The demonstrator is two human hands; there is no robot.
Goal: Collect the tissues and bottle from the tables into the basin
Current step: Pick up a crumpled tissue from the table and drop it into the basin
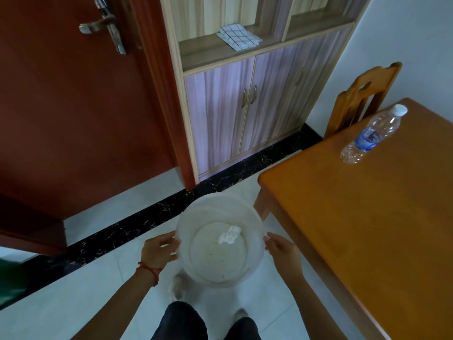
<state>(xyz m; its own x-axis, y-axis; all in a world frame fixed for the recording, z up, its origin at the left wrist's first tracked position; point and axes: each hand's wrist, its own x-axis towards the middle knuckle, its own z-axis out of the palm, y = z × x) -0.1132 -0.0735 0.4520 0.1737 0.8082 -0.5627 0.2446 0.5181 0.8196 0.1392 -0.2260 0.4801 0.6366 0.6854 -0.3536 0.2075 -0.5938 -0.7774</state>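
I hold a round translucent white basin (196, 222) in front of me above the floor. My left hand (159, 249) grips its left rim and my right hand (282, 249) grips its right rim. A crumpled white tissue (230, 235) lies inside the basin, towards the right. A clear plastic bottle (372, 136) with a blue label and white cap lies on its side on the orange wooden table (367, 229) at the right, far from both hands.
A wooden chair (362, 96) stands behind the table by the wall. A cabinet (245, 106) with purple doors is straight ahead, with a checked cloth (239, 38) on its shelf. A red-brown door (73, 106) fills the left. The floor is light tile with a black strip.
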